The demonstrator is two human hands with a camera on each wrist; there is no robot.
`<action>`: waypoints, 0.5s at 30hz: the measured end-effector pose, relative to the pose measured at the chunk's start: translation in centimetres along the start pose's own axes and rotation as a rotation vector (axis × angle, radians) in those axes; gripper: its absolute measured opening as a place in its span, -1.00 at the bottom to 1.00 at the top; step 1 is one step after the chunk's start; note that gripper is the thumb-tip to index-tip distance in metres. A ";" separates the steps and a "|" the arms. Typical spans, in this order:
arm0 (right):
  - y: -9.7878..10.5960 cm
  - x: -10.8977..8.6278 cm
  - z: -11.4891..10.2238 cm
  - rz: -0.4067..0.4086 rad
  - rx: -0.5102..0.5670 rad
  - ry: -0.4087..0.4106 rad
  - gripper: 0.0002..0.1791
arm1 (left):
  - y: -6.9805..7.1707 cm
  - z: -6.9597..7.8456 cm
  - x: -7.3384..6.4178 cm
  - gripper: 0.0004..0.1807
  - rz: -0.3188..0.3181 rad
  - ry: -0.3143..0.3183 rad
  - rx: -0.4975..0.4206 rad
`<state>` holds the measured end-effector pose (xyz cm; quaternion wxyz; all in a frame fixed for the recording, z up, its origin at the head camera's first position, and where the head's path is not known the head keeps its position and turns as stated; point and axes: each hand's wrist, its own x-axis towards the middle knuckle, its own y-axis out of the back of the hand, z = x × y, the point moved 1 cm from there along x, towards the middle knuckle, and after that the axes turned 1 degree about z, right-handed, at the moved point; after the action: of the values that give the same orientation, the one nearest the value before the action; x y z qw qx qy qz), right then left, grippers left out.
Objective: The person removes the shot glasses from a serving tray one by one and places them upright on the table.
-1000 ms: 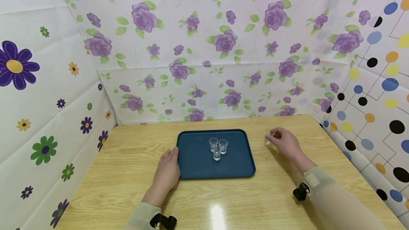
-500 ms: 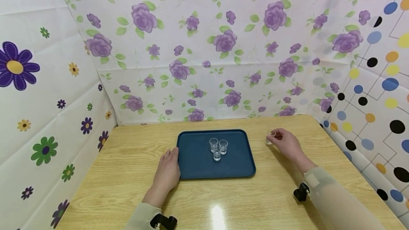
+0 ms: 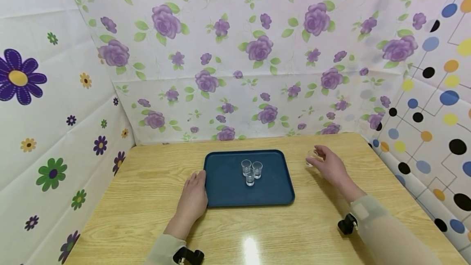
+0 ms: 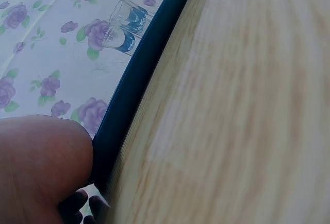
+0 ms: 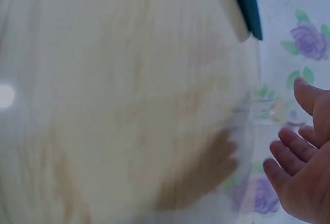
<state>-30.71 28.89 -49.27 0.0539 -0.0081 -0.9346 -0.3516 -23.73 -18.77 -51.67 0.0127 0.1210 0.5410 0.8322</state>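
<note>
The left grip (image 4: 44, 167), a bare hand, fills the lower left corner, its rounded edge against the dark blue rim of a tray (image 4: 135, 74). Below it, a few shadowed fingertips (image 4: 95, 208) show near the rim's lower end. The rim slants from there to the top edge. Behind its upper part, two clear shot glasses stick up close together, one (image 4: 119, 39) overlapping the other (image 4: 126, 16), both with blue showing through; their bases are hidden. White cloth (image 4: 31, 66) with purple roses and green leaves backs them. The wood-grain surface (image 4: 232, 105), blurred, takes up the right side.
</note>
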 end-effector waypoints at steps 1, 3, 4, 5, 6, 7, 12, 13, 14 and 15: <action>0.1 -0.2 -0.3 0.002 -0.001 0.004 -0.06 | 0.0 0.0 0.0 -0.44 -0.002 -0.001 -0.002; 0.3 -0.5 -0.8 0.012 -0.010 0.015 -0.03 | -0.1 0.0 0.1 -0.43 -0.005 -0.004 0.002; 0.4 -0.6 -1.1 0.020 -0.019 0.022 -0.02 | -0.1 0.1 0.1 -0.43 -0.006 -0.002 -0.001; 0.5 -0.8 -1.5 0.028 -0.028 0.032 -0.02 | -0.2 0.1 0.1 -0.43 -0.004 -0.005 0.002; 0.5 -0.9 -1.9 0.036 -0.037 0.043 -0.02 | -0.2 0.1 0.1 -0.43 -0.003 -0.006 0.003; 0.5 -1.0 -2.3 0.042 -0.048 0.054 -0.01 | -0.2 0.0 0.1 -0.43 -0.002 -0.008 0.005; -0.2 -1.5 -4.1 0.042 -0.058 0.098 -0.04 | -0.2 -0.1 0.1 -0.42 -0.013 -0.006 0.005; -0.4 -1.5 -4.4 0.037 -0.059 0.108 -0.05 | -0.2 -0.1 0.1 -0.43 -0.013 -0.007 0.008; -0.7 -1.6 -4.8 0.028 -0.055 0.116 -0.06 | -0.1 -0.2 0.1 -0.42 -0.010 -0.010 0.010; -0.9 -1.6 -5.2 0.020 -0.051 0.124 -0.07 | -0.1 -0.2 0.1 -0.43 -0.006 -0.011 0.011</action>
<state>-28.70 24.83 -46.18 0.1152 0.0030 -0.9200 -0.3745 -23.83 -18.89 -51.78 0.0176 0.1241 0.5460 0.8283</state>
